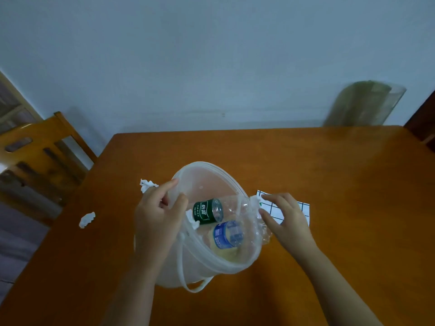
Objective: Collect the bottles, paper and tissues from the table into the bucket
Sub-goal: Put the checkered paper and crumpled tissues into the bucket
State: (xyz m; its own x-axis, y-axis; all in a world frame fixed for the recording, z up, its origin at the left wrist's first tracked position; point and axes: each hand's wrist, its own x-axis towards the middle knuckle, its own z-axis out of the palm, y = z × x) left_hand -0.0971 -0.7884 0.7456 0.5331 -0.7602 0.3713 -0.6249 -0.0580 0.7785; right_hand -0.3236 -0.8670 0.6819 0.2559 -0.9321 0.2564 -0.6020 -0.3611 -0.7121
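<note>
We grip the bucket (211, 170) rim with our left hand (156, 217); two bottles (207, 211) lie inside. Our right hand (283, 220), fingers spread, seemingly empty, reaches the paper (303, 208) beneath it. Tissues (87, 219) wait left of our left hand.

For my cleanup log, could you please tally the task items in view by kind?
Clear plastic bottles, green-labelled and blue-labelled, in the translucent white bucket: 2
Crumpled white tissues: 2
Grid-printed white paper sheet: 1
Total: 5
</note>
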